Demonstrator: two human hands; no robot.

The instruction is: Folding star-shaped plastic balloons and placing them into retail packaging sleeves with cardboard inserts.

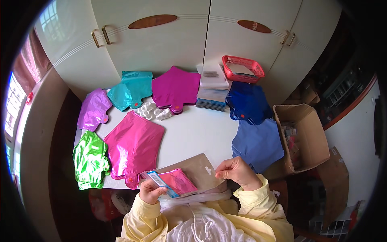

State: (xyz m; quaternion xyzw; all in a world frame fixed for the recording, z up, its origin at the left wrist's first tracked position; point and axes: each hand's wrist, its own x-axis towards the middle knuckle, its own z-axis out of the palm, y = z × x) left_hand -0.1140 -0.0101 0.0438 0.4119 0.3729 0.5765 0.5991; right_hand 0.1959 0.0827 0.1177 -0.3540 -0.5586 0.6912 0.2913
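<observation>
Near the table's front edge my left hand point(151, 192) is closed on a packet made up of a folded pink foil balloon point(180, 180) and a blue-and-white card point(163, 184) with a barcode. Behind the packet lies a flat, see-through-looking bag point(196, 164) of grey-brown tint, with a white hang slot at its right end. Just right of that slot is my right hand point(238, 172), thumb and finger pinched together; whatever they grip is too small to make out. A stack of larger pink foil balloons point(135, 143) lies flat beyond my left hand.
Around the white table point(193, 137) lie green point(90, 159), lilac point(94, 109), teal point(131, 89), magenta point(176, 86), dark blue point(248, 103) and light blue point(258, 143) foil balloons. White rolls point(149, 111), stacked cards point(212, 94) and a red basket point(244, 76) sit behind. An open cardboard box point(300, 137) stands right.
</observation>
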